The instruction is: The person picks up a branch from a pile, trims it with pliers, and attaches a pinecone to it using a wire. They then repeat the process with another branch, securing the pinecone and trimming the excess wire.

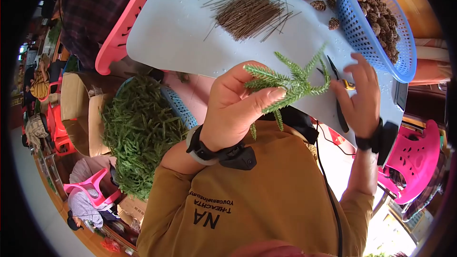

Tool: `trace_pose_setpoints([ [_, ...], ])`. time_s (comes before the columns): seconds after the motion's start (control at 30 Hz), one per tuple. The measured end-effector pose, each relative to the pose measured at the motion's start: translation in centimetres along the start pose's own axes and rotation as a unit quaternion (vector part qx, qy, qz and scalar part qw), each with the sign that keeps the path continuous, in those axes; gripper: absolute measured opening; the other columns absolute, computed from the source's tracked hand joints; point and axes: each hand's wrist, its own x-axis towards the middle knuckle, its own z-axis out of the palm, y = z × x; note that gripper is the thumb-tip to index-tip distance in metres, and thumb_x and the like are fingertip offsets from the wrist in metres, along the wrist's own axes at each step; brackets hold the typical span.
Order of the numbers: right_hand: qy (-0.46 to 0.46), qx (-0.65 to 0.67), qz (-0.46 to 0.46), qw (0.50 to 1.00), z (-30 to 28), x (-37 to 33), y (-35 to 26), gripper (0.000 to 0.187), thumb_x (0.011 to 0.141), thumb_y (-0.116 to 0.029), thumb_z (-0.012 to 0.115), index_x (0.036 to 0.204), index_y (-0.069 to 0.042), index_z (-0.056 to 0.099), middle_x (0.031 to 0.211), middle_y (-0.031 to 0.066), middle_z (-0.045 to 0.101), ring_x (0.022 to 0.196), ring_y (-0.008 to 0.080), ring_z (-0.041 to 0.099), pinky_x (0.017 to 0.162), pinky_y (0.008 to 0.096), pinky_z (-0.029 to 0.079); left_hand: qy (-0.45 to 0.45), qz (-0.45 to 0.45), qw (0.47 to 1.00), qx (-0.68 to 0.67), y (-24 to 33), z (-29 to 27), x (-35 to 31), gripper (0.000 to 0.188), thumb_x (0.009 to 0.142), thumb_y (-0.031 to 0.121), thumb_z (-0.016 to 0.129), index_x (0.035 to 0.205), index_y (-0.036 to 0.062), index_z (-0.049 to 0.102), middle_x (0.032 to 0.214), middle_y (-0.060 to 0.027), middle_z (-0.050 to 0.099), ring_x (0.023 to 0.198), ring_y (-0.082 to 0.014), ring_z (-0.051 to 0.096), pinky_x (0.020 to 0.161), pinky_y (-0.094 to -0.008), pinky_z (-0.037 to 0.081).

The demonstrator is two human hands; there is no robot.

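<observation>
Between the thumb and fingers of my left hand (231,107) is a green artificial pine sprig (302,77), its needled branches fanning out to the right over the table edge. My right hand (362,102) is raised just right of the sprig, fingers apart and slightly curled, holding nothing that I can see. Under and beside that hand a black-handled cutting tool or pliers (341,116) with a yellow part lies on the table, jaws spread. A pile of thin brown wire stems (250,12) lies farther back on the pale table (171,33).
A blue basket (354,35) of pine cones stands at the right, with several loose cones (318,4) beside it. Left of me a heap of green sprigs (143,133) fills another basket beside a cardboard box (78,109). A pink chair (419,162) is right; a person (93,14) sits far left.
</observation>
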Motion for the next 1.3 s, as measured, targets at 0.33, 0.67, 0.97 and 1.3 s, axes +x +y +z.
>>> trace_pose_setpoints([
  [0.33,-0.019,-0.114,0.062,0.991,4.0,7.8,1.1,0.039,0.088,-0.030,0.054,0.118,-0.005,0.050,0.105,0.0195,0.058,0.092,0.0395,0.057,0.076,0.0449,0.046,-0.102,0.025,0.994,-0.009,1.5,-0.8,-0.4,0.013,0.089,0.008,0.058,0.097,-0.0021,0.056,0.081,-0.0026,0.057,0.070,-0.0069,0.048,0.064,-0.0214,0.040],
  [0.67,-0.032,-0.105,0.074,0.991,4.3,8.6,2.1,0.025,0.087,-0.026,0.056,0.102,-0.006,0.055,0.093,0.0192,0.060,0.083,0.0402,0.057,0.072,0.0413,0.046,-0.108,0.019,0.993,-0.047,2.6,-0.9,-1.0,0.016,0.087,0.005,0.056,0.101,-0.0043,0.056,0.087,-0.0068,0.061,0.081,-0.0127,0.058,0.074,-0.0249,0.046],
  [0.97,0.080,-0.045,0.067,0.994,3.6,7.3,0.3,0.018,0.077,-0.011,0.063,0.095,-0.007,0.061,0.085,0.0117,0.063,0.071,0.0293,0.062,0.064,0.0355,0.049,-0.122,0.023,0.990,-0.060,2.3,-1.3,-0.7,0.018,0.087,0.004,0.056,0.103,-0.0044,0.056,0.089,-0.0070,0.061,0.081,-0.0132,0.058,0.074,-0.0260,0.046],
  [1.3,0.119,0.583,0.060,0.801,-1.5,2.2,-5.4,0.043,0.076,-0.006,0.066,0.114,0.006,0.052,0.092,0.0116,0.059,0.074,0.0182,0.055,0.061,0.0249,0.044,-0.018,0.049,0.998,-0.039,1.1,-1.4,0.1,0.020,0.086,0.004,0.057,0.105,-0.0036,0.055,0.089,-0.0074,0.061,0.081,-0.0132,0.057,0.075,-0.0256,0.045],
])
